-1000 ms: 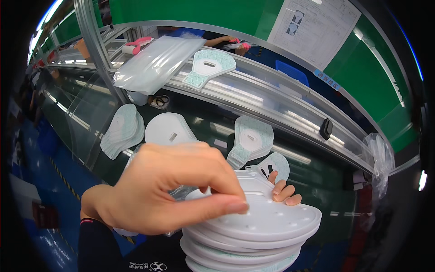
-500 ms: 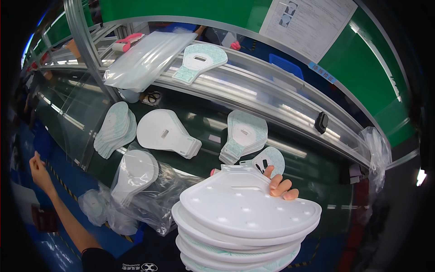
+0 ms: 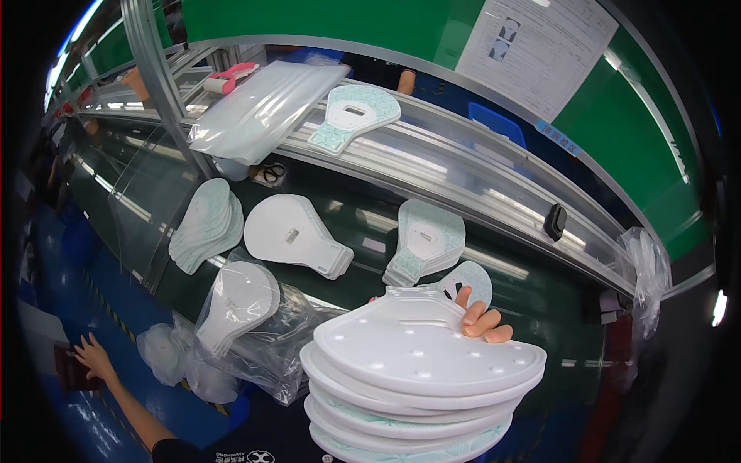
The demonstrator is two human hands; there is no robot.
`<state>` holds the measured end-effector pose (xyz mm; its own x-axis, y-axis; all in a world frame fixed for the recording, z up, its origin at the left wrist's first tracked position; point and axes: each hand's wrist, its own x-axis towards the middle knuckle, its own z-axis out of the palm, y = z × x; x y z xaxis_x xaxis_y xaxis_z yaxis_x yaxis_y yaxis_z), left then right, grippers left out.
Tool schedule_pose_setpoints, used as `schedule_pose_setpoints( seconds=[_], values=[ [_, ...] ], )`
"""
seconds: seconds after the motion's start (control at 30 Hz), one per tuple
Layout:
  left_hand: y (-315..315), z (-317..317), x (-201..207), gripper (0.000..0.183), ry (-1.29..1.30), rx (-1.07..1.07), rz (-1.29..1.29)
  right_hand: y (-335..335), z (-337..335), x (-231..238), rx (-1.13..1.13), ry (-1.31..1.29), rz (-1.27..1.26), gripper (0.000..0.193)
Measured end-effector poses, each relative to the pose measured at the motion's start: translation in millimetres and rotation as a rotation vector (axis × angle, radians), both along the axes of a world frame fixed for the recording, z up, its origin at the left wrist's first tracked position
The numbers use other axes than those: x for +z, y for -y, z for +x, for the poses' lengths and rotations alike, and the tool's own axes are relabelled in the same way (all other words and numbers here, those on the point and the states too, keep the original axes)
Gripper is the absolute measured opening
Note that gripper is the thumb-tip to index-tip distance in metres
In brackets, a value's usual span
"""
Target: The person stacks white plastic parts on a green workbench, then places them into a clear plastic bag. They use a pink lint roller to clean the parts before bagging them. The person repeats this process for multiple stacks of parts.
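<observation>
Close in front of me is a stack of paddle-shaped white plastic panels (image 3: 428, 351), some with pale green patterned faces. My right hand (image 3: 484, 318) grips this stack at its narrow end; several fingers curl over the edge and the rest of the hand is hidden. Far out to the left, my left hand (image 3: 94, 359) is empty, its fingers spread, near a dark red object (image 3: 73, 370) that I cannot make out. Beyond the held stack lies a smaller pale green and white panel (image 3: 471, 282), partly covered.
On the dark green bench (image 3: 363, 270) lie a green-patterned pile (image 3: 207, 220), a white pile (image 3: 285, 224) and another patterned pile (image 3: 428, 231). A clear bag (image 3: 289, 332) holds more panels. The metal ledge behind carries plastic bags (image 3: 266, 108), a pink-handled roller (image 3: 229, 79) and one panel (image 3: 355, 116).
My left hand has swung lower at the far left, and its fingers have spread apart. The right hand still holds the stack. The whole view has shifted slightly.
</observation>
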<state>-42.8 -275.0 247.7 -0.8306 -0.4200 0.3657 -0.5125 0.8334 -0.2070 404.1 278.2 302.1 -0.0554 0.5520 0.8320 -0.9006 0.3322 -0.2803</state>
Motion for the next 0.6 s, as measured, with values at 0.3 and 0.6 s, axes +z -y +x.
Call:
schedule_pose_setpoints(
  seconds=[0.3,0.6],
  values=[
    [-27.5,26.1,33.4,0.053,-0.148,-0.276,0.307,3.6,6.4,10.0,0.106,0.075,-0.033,0.021],
    [-88.3,58.6,56.5,0.063,-0.385,-0.244,-0.081,-1.4,3.0,-9.2,0.115,0.021,-0.052,0.024]
  ],
)
